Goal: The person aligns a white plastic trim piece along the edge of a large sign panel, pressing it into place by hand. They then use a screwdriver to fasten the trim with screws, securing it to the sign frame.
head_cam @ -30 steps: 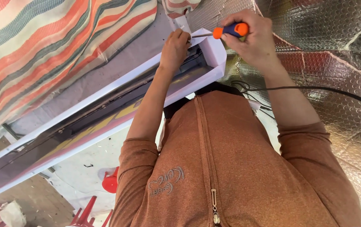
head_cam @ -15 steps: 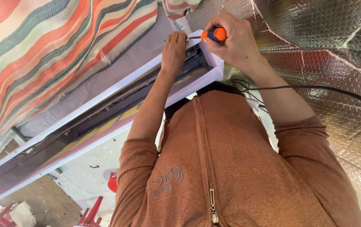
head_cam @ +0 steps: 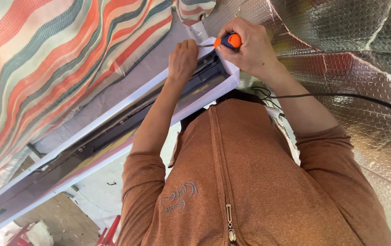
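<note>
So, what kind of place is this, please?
Probably a makeshift outdoor work site or shelter. Striped tarpaulin and silver bubble-foil insulation form the cover, and the right hand holds an orange-handled screwdriver to a long white frame, the left hand steadying it.

One head-worn camera looks steeply down its wearer's chest, close in, with both raised hands near twelve o'clock, top of frame.

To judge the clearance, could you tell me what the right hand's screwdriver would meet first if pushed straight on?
Probably the left hand: the screwdriver in the right hand points its tip at those fingers on the white frame; depth is unclear.
</note>
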